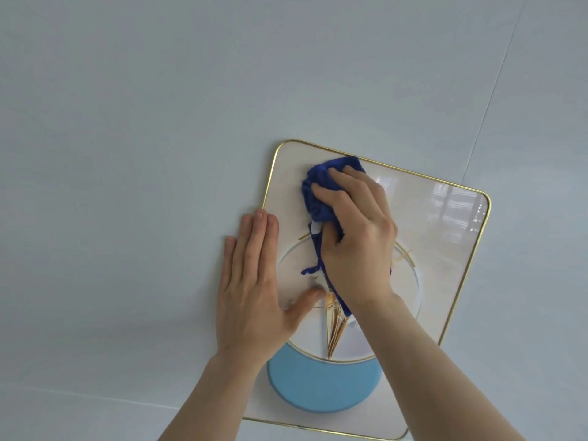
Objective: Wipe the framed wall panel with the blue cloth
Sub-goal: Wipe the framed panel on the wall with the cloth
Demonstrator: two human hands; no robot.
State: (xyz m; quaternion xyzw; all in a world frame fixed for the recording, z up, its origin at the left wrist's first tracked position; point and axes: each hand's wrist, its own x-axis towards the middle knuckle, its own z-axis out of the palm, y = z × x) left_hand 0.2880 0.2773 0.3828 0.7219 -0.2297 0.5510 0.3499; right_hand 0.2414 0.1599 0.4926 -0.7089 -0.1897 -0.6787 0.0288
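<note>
- Two bare forearms reach up from the bottom edge toward a pale wall (127,90).
- Left hand (251,288) lies flat and open, fingers straight and together, holding nothing; it straddles the panel's left edge, with the fingers on the wall and the thumb spread onto the panel face.
- Right hand (353,230) presses a bunched cloth (321,192) against the upper middle of the panel, fingers curled over it and closed on it.
- Cloth is deep blue and crumpled; a loose tail hangs down beside the right wrist, and a small white tag shows at its left side.
- Panel (445,249) hangs on the wall, tilted in the view, a rounded rectangle with a thin gold rim.
- Its face is glossy cream and catches window-like reflections near the upper right corner.
- On the face sit a thin gold ring, a light blue crescent (321,386) filling the ring's lower part, and slim golden blades meeting at a point above the crescent.
</note>
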